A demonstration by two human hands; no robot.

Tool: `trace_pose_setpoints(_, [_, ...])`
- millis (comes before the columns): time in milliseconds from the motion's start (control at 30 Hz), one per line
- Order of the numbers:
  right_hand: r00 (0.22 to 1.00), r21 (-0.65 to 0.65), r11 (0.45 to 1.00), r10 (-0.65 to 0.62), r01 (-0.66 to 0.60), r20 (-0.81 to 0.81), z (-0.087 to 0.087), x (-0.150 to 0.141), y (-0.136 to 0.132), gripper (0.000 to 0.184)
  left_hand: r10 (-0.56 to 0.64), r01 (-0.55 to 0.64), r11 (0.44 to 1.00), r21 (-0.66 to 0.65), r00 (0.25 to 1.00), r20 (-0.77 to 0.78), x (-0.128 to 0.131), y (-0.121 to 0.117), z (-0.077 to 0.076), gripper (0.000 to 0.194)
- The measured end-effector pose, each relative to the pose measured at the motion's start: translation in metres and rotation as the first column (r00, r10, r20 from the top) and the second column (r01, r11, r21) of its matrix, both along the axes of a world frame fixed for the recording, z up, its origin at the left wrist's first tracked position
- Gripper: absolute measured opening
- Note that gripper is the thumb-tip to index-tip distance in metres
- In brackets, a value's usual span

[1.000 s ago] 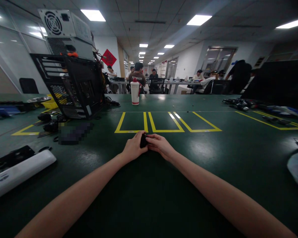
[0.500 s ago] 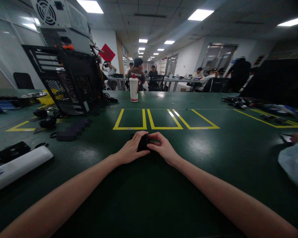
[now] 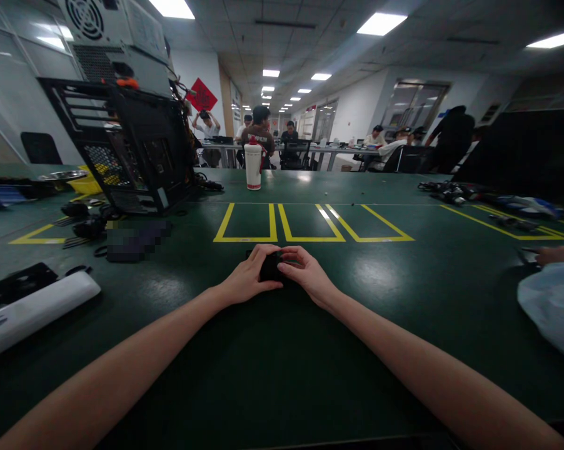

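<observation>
A small black object [image 3: 269,267] is between my hands, low over the green table [image 3: 282,362]; its kind is too dark to make out. My left hand [image 3: 251,275] is closed round its left side, thumb below and fingers over the top. From the right, my right hand [image 3: 305,272] pinches at the object's edge with thumb and fingertips. Both hands partly hide it. Just beyond them, yellow tape outlines [image 3: 314,239] mark the tabletop.
To the left stand an open black computer case [image 3: 141,150] with metal power supply units [image 3: 122,37] on top, and a white long casing [image 3: 42,312]. A white bottle [image 3: 253,165] stands behind the tape. At right, another person's hand [image 3: 558,255] and pale sleeve [image 3: 551,306] reach in.
My hands keep their hold on the black object with hardly any shift. The other person's hand and sleeve at right have come slightly further left. The whole view has tilted a little.
</observation>
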State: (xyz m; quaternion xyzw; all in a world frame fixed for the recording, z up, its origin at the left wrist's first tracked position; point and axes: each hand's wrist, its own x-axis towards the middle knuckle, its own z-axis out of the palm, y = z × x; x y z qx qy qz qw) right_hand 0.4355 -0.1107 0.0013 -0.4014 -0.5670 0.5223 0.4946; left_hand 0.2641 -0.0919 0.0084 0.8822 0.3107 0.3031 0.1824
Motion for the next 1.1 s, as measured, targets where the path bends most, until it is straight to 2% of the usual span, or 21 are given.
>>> trace_pose_setpoints(200, [0.994, 0.007, 0.996, 0.092, -0.092, -0.06, -0.0009, 0.0004, 0.0029, 0.03, 0.049, -0.049, 0.998, -0.028, 0.999, -0.008, 0.0004, 0.0003, -0.0006, 0.061])
trace_pose_setpoints(333, [0.996, 0.042, 0.996, 0.075, -0.073, -0.044, -0.0008, 0.0016, 0.0027, 0.03, 0.05, -0.05, 0.998, -0.034, 0.999, -0.013, 0.0003, 0.0005, -0.0006, 0.06])
trace_pose_setpoints(467, [0.996, 0.031, 0.996, 0.084, -0.083, -0.022, -0.0014, 0.0028, 0.0024, 0.031, 0.043, -0.043, 0.999, -0.028, 0.999, -0.009, 0.0005, 0.0003, 0.0003, 0.06])
trace_pose_setpoints(633, [0.999, 0.028, 0.999, 0.034, -0.034, -0.016, -0.0032, 0.0018, 0.003, 0.026, 0.03, -0.03, 0.999, -0.013, 0.999, 0.011, 0.0011, 0.0007, 0.0002, 0.059])
trace_pose_setpoints(767, [1.0, -0.021, 1.0, 0.015, -0.015, 0.01, -0.003, 0.0019, 0.004, 0.033, 0.045, -0.045, 0.999, -0.029, 0.999, 0.01, 0.001, 0.0012, -0.001, 0.06])
trace_pose_setpoints(967, [0.992, 0.014, 0.992, 0.126, -0.126, -0.02, 0.0013, 0.0039, 0.0027, 0.03, 0.044, -0.044, 0.999, -0.021, 0.999, 0.002, 0.0002, 0.0013, -0.0015, 0.06])
trace_pose_setpoints(1100, [0.993, -0.012, 0.993, 0.116, -0.117, -0.02, 0.0021, 0.0035, 0.0, 0.03, 0.048, -0.048, 0.999, -0.025, 0.999, -0.01, 0.0001, 0.0017, -0.0014, 0.06])
